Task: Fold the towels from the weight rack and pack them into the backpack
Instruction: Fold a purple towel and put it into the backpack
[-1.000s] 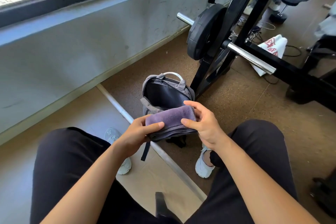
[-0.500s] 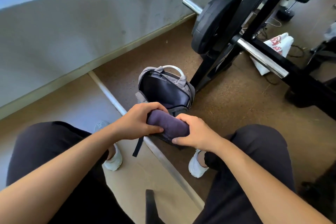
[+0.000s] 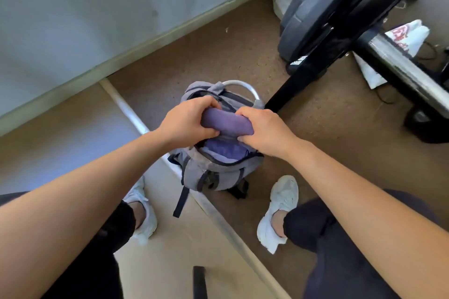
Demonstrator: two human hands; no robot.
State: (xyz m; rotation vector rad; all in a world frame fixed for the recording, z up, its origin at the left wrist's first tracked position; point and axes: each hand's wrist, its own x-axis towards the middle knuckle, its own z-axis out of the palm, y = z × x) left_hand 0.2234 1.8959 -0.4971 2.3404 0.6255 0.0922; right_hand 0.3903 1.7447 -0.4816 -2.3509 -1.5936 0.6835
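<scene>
Gripping a folded purple towel [image 3: 227,124] with both hands, left hand [image 3: 188,122] wrapped tight round one end, right hand [image 3: 263,132] clamped on the other. Sitting right at the open mouth of the grey backpack [image 3: 218,170], directly under the knuckles, with more purple cloth [image 3: 224,152] already inside just below. Backpack upright on the floor, white handle [image 3: 243,87] poking out beyond the fingers. Weight rack [image 3: 340,31] off past the right hand, white bag [image 3: 398,48] further out behind it.
</scene>
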